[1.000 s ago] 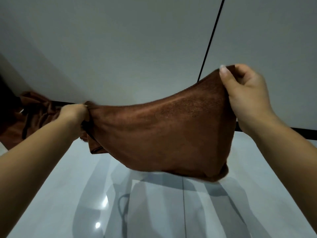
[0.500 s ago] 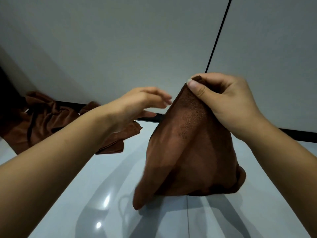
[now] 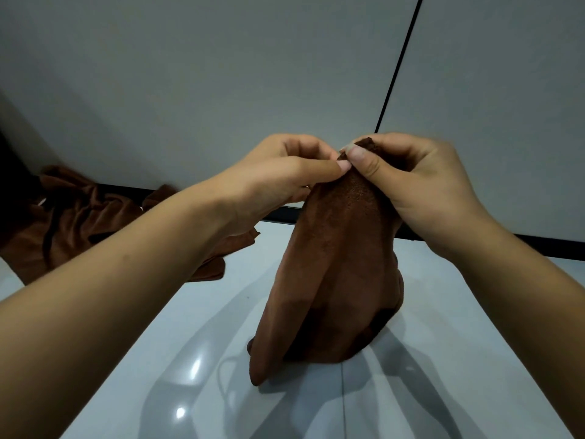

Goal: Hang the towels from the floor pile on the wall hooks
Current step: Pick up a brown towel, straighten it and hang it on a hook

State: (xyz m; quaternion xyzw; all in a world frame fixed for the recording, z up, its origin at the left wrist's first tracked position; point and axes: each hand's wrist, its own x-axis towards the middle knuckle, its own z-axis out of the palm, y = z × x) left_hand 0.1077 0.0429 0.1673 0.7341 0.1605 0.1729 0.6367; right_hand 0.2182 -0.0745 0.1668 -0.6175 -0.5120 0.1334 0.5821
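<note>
The brown towel (image 3: 332,267) hangs in front of me, above the glossy white floor (image 3: 443,359). It is gathered at the top into a peak and drapes downward in long folds, the lowest corner pointing down and to the left. My right hand (image 3: 411,188) grips the peak: the thumb presses the front of the cloth and the curled fingers close round the back, with a small tip of fabric standing up above the thumb. My left hand (image 3: 285,172) meets it at the same point, thumb and forefinger pinching the towel's edge just beside my right thumb. The pile of towels (image 3: 72,217), also brown, lies crumpled on the floor to my left, against the dark baseboard (image 3: 554,248). Behind everything stands the grey wall (image 3: 221,74), crossed by one thin black seam (image 3: 399,64).
</note>
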